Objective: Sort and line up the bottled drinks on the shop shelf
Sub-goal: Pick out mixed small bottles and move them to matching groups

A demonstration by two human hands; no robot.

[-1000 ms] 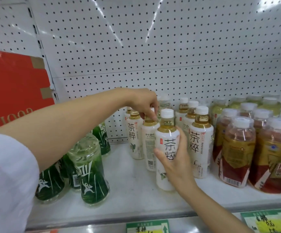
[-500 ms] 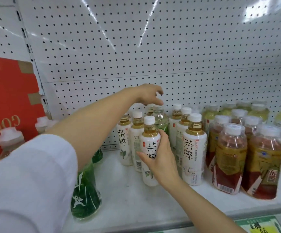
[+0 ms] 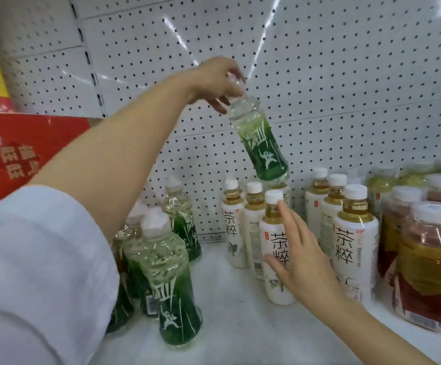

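Head view, then. What's she got hold of?

— Her left hand [image 3: 220, 80] is curled round the cap and neck of a green-labelled bottle [image 3: 258, 139], upper middle of the frame. It hangs tilted in the air above the white tea bottles [image 3: 253, 227], clear of their caps as far as I can see.

— And the other hand?

— The right hand [image 3: 297, 258], lower centre, lies with straight fingers flat against the front white bottle [image 3: 276, 248]. Steadying it, I'd say, not gripping.

— How far along are they?

— Partly, I'd judge. The green group [image 3: 169, 275] stands at lower left, the white ones in the middle, a second white row [image 3: 351, 233] right of a gap, and the red-and-gold bottles [image 3: 424, 264] at the right edge. The kinds are mostly together. The lifted one seems to be a stray that belongs with the greens, and the rows want straightening.

— What are they like to handle?

— Clear plastic, glossy. The green ones are waisted, flaring at the base, with a shiny sleeve; they look easy to tip. The white ones are slim cylinders with matte sleeves and white screw caps. The shelf [image 3: 240, 325] is pale and smooth, backed by white pegboard [image 3: 319, 75].
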